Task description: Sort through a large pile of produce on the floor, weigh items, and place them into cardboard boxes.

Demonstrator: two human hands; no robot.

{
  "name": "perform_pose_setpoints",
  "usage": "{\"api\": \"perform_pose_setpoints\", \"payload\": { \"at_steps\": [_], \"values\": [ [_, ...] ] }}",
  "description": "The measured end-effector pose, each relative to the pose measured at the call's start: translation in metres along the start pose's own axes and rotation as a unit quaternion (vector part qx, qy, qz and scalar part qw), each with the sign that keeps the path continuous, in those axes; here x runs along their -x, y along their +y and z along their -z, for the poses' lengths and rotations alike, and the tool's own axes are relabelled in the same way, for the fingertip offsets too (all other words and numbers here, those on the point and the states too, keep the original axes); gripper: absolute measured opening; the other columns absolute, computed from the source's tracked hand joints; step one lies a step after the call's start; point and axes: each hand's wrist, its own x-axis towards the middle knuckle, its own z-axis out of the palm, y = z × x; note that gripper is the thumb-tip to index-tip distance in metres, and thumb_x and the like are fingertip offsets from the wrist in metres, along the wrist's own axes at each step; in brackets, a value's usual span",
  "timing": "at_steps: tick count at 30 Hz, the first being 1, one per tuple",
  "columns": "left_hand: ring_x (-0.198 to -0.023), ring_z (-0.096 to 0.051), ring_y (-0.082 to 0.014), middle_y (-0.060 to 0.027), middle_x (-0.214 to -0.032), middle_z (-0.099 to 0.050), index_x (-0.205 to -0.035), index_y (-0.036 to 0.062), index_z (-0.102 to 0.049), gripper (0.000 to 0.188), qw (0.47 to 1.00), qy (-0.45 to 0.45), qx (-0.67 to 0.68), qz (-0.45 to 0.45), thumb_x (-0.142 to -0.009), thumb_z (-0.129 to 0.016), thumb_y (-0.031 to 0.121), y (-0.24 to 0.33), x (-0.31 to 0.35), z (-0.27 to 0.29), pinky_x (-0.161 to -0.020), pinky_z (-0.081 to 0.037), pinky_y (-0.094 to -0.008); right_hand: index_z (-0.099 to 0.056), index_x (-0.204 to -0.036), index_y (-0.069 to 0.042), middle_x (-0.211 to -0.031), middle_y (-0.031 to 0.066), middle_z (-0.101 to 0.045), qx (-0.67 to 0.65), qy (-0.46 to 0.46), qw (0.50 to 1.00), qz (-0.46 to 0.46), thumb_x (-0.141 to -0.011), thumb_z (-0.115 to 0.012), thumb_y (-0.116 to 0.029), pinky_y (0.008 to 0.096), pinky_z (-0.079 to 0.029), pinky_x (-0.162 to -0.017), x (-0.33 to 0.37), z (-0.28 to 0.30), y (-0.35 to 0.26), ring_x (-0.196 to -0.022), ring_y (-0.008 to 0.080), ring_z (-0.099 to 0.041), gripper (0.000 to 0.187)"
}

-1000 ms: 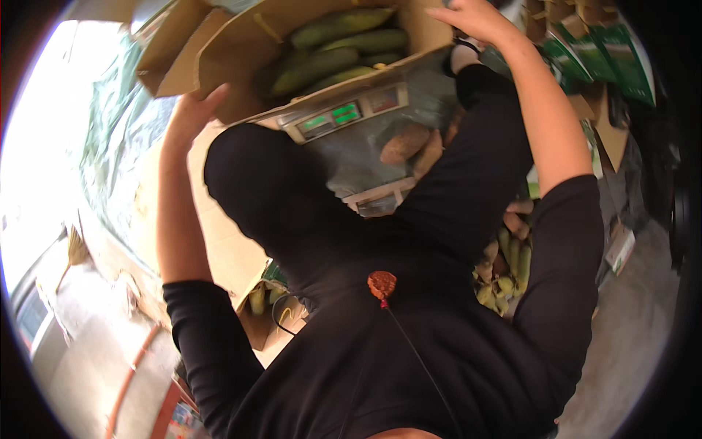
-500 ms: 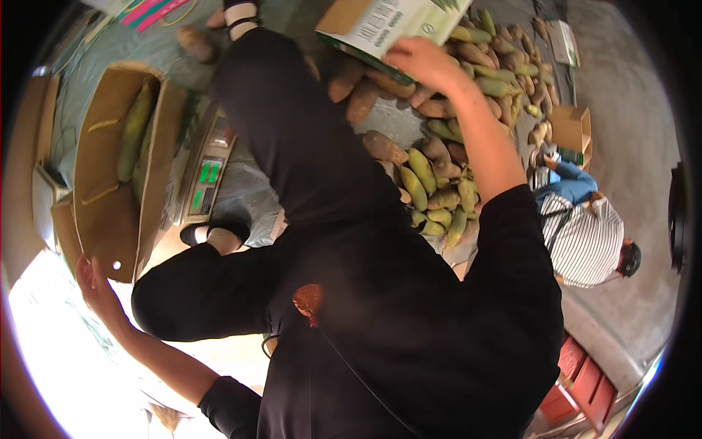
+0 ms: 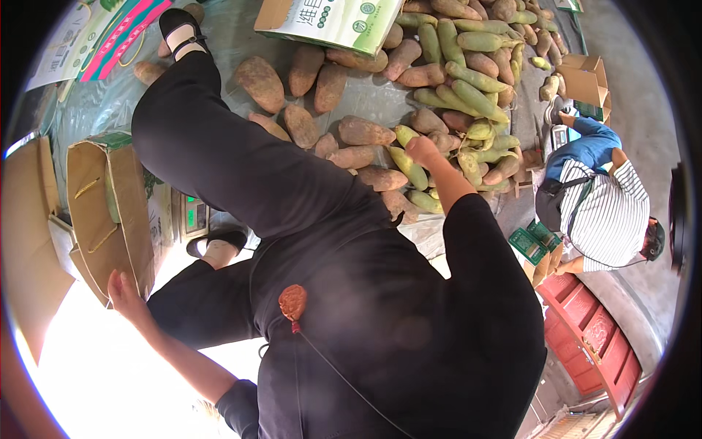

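Observation:
My right hand [image 3: 430,152] is down at the heap, its fingers curled against a long green radish [image 3: 411,170]. Whether anything sits in those fingers is hidden. Around it lie more green radishes [image 3: 479,99] and brownish, soil-dusted roots [image 3: 365,132] that look like sweet potatoes. On the left, my left hand [image 3: 128,296] rests at the near edge of a brown cardboard carrier box [image 3: 121,241], fingers stretched out along it. That carrier has two rope handles and leans on its side. A sliver of green radish [image 3: 111,196] shows inside it.
A white and green printed carton [image 3: 333,22] lies at the top. Beside the carrier, a scale [image 3: 196,216] has a lit green display. At right a person in a striped shirt [image 3: 603,212] bends over small boxes [image 3: 537,245]. A red wooden door [image 3: 592,344] stands lower right.
My right hand has left the printed carton and come down to the radishes. The left hand stays at the carrier's edge. The view has shifted, and the other person now reaches toward the small boxes.

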Motion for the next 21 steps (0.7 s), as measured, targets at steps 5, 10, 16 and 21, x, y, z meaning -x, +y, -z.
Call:
{"api": "perform_pose_setpoints", "payload": {
  "at_steps": [5, 10, 16, 21],
  "values": [
    [-0.098, -0.056, -0.0214, -0.014, -0.108, -0.06, -0.116, -0.0012, -0.057, 0.035, 0.999, 0.003, -0.028, 0.016, -0.089, -0.057, 0.022, -0.013, 0.011, 0.007, -0.085, -0.045, -0.0315, -0.053, -0.124, -0.016, -0.116, 0.014, -0.059, -0.167, -0.027, 0.981, -0.092, -0.077, -0.064, -0.026, 0.0398, -0.045, -0.089, -0.006, -0.024, -0.034, -0.108, 0.0301, -0.055, 0.049],
    [-0.096, -0.056, -0.021, -0.0132, -0.108, -0.06, -0.115, -0.0024, -0.056, 0.034, 0.999, 0.026, -0.021, 0.013, -0.089, -0.056, 0.02, -0.024, 0.019, 0.006, -0.084, -0.045, -0.0307, -0.043, -0.13, -0.017, -0.117, 0.0132, -0.059, -0.127, -0.068, 0.981, -0.132, -0.081, -0.06, -0.025, 0.0414, -0.046, -0.088, -0.015, -0.036, -0.054, -0.11, 0.0316, -0.055, 0.052],
    [-0.096, -0.056, -0.0208, -0.0123, -0.107, -0.059, -0.114, -0.0035, -0.056, 0.033, 0.999, 0.026, -0.042, -0.007, -0.09, -0.056, 0.018, -0.025, 0.017, 0.009, -0.084, -0.046, -0.0318, -0.054, -0.114, -0.014, -0.108, 0.0104, -0.062, -0.095, -0.011, 0.984, -0.152, -0.082, -0.06, -0.018, 0.0393, -0.048, -0.084, -0.011, -0.036, -0.061, -0.104, 0.028, -0.059, 0.033],
    [-0.097, -0.056, -0.0234, -0.0137, -0.102, -0.058, -0.109, -0.0036, -0.058, 0.03, 0.996, 0.033, -0.066, -0.058, -0.088, -0.058, 0.017, -0.052, -0.006, 0.017, -0.084, -0.045, -0.0339, -0.059, -0.105, -0.011, -0.108, 0.0107, -0.06, -0.036, 0.054, 0.991, -0.119, -0.084, -0.056, -0.02, 0.0406, -0.049, -0.082, -0.014, -0.041, -0.055, -0.102, 0.0279, -0.059, 0.023]
  ]
}}
